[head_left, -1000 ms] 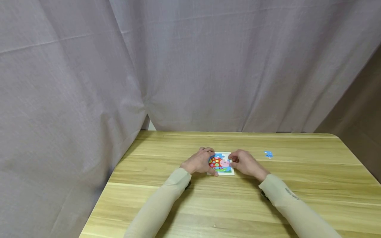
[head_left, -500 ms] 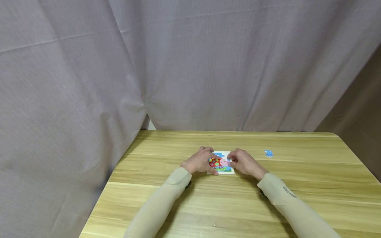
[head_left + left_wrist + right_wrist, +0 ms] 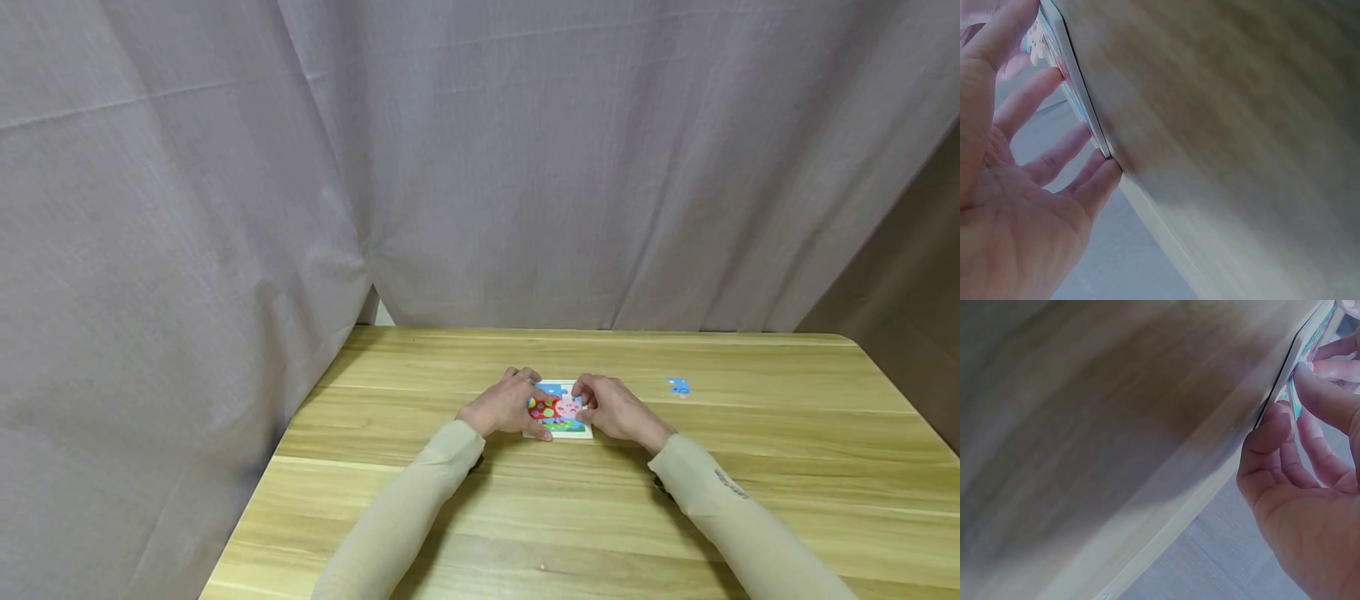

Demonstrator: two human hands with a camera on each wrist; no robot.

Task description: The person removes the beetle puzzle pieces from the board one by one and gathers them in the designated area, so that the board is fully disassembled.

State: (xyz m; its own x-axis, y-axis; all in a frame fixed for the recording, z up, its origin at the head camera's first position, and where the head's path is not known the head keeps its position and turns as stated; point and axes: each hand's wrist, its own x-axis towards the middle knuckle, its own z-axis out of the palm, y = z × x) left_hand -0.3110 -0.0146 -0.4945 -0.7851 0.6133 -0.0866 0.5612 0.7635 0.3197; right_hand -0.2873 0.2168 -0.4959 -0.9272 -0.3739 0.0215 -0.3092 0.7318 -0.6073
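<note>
A small jigsaw puzzle in a white-rimmed tray (image 3: 576, 436) lies on the table, picturing a pink pig face, a red spotted shape and green ground. My left hand (image 3: 501, 407) rests spread along its left side, thumb at the near edge, index finger reaching over the picture. In the left wrist view, those fairly straight fingers (image 3: 1054, 156) touch the tray's edge. At the tray's right side my right hand (image 3: 617, 410) pinches a puzzle piece (image 3: 1295, 403) between thumb and fingertips, with the piece standing tilted at the picture's upper right. Its face is mostly hidden by the fingers.
A loose blue puzzle piece (image 3: 678, 387) lies on the wooden table (image 3: 540, 517), right of the right hand. Grey curtains (image 3: 510, 167) hang behind the table's far edge and along its left side.
The left index finger has stretched further over the picture. The right fingertips have shifted slightly at the upper right, where the pinched piece now shows tilted.
</note>
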